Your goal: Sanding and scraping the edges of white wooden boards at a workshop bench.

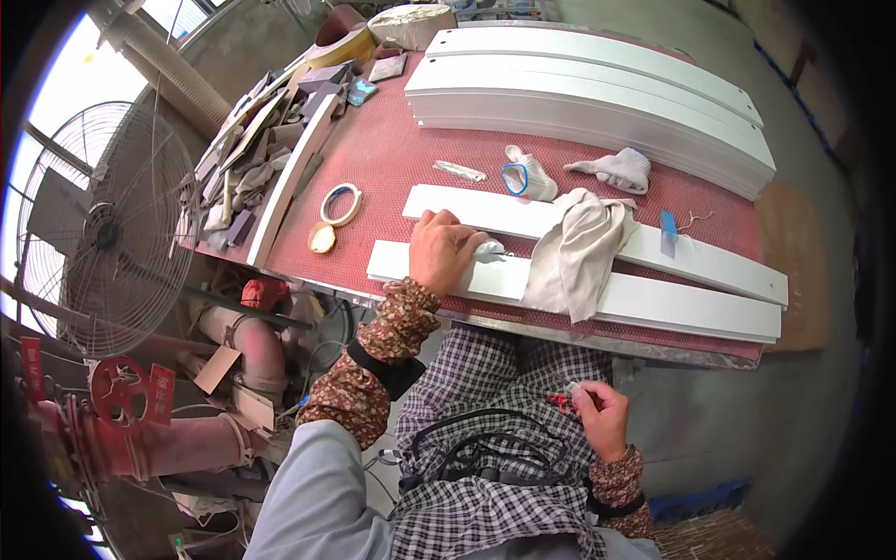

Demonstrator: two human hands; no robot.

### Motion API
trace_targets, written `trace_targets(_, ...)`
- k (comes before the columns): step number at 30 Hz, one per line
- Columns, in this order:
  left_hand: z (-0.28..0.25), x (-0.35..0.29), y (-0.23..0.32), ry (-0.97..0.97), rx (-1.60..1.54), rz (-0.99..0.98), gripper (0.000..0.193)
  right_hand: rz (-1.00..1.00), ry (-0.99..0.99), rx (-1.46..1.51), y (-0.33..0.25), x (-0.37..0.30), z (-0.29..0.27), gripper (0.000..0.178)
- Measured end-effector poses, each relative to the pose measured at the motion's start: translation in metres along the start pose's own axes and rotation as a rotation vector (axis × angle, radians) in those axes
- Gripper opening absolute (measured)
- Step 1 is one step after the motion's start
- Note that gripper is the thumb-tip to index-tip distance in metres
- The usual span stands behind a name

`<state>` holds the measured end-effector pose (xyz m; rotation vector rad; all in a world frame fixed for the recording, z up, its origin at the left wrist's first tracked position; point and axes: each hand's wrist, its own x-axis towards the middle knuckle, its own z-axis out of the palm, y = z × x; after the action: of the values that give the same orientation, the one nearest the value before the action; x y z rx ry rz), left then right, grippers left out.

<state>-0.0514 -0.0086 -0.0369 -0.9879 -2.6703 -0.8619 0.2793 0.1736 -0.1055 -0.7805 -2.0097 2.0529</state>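
My left hand (442, 254) rests over the near white board (672, 303), its thumb and fingers curled together at a small white wad (488, 247). Low in front of my checked apron, my right hand (603, 420) pinches a small red and clear piece (563, 400) whose kind I cannot make out. A second white board (723, 263) lies just behind the near one. Across both drapes a crumpled beige cloth (581, 252). On the rear board sits a blue translucent strip (668, 233) beside loose thread.
Stacked white boards (597, 112) fill the back of the red table (392, 159). White gloves (616, 171), a tape roll (341, 203) and a small round tub (322, 237) lie nearer. Sanding blocks and scraps (266, 154) heap at left, near a large fan (103, 229) and red pipes (177, 443).
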Motion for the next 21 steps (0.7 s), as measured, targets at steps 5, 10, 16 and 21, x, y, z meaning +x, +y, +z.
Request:
trace_targets(5,-0.019,0.017,0.002,-0.316,-0.109,-0.077,0.033,0.02,0.01,-0.019,-0.003,0.006,-0.003,0.02)
trace_targets(10,-0.02,0.025,0.012,-0.24,-0.122,-0.307,0.03,0.114,-0.08,0.132,-0.023,0.024,-0.002,0.018)
trace_targets(16,-0.006,0.013,0.035,0.064,0.155,-0.046,0.029,0.214,-0.152,0.299,-0.034,0.036,-0.004,0.015)
trace_targets(21,-0.053,-0.066,0.11,-0.459,-0.706,-0.398,0.026,0.087,-0.125,0.175,-0.04,0.025,-0.001,0.012)
